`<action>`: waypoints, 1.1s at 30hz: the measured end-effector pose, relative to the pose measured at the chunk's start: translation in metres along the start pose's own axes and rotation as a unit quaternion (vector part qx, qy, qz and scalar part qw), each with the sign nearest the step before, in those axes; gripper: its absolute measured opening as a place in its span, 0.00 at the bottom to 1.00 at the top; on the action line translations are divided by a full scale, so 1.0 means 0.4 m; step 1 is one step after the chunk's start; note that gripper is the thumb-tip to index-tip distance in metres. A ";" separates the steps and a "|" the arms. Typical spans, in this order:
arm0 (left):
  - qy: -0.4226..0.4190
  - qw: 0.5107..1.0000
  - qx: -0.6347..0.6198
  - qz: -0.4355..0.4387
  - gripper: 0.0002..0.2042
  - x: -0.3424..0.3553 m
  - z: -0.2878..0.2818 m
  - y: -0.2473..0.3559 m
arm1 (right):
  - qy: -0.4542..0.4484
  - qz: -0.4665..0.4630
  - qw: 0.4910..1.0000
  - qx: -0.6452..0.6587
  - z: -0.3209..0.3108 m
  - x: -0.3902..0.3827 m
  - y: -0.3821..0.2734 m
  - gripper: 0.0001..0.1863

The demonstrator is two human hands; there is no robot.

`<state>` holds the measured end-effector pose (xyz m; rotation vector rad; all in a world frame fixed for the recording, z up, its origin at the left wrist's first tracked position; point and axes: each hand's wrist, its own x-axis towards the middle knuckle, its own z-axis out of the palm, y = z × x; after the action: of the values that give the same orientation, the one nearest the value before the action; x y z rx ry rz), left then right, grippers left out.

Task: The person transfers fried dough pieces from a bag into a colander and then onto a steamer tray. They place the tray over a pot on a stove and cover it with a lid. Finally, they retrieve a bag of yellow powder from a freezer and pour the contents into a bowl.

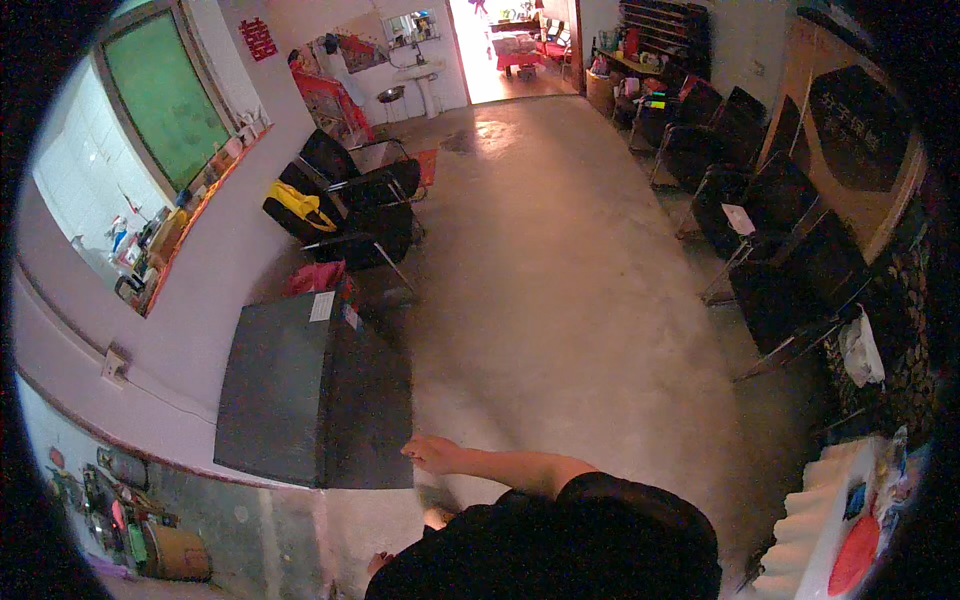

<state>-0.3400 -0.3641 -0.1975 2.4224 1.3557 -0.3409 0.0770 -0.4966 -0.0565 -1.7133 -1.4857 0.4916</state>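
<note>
My right hand [432, 453] is at the end of a bare forearm that reaches leftward across my front from a black sleeve. Its fingers are curled closed, and anything inside them is hidden. It is beside the front edge of a dark grey box-shaped cabinet [270, 385], overlapping that edge in the view; I cannot tell if they touch. My left hand [378, 562] shows only as a small bit of skin at the edge of my black shirt, low in the picture. Its fingers are mostly covered.
Black chairs [345, 215] line the left wall, one with a yellow cloth [303, 206]. More black chairs [790, 290] stand along the right wall. A washbasin [420, 72] is at the back, beside a bright doorway [515, 50]. A cardboard box [178, 552] sits lower left.
</note>
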 end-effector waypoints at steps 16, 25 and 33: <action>0.181 0.707 -0.630 -0.266 0.21 -0.640 -0.509 0.566 | -0.206 -0.049 0.959 0.186 -0.035 -0.094 -0.560 0.09; 0.337 0.427 -0.756 -0.365 0.17 -1.004 -0.276 0.103 | -0.443 -0.139 0.813 0.352 0.504 -0.116 -0.986 0.27; 0.298 0.481 -0.739 -0.366 0.15 -1.043 -0.446 -0.332 | -0.527 -0.115 0.793 0.284 0.936 0.012 -1.218 0.27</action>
<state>-0.6613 -0.5498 0.0955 0.3453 1.6286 1.1635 -0.5074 -0.3789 0.0919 -0.7012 -1.9306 1.7457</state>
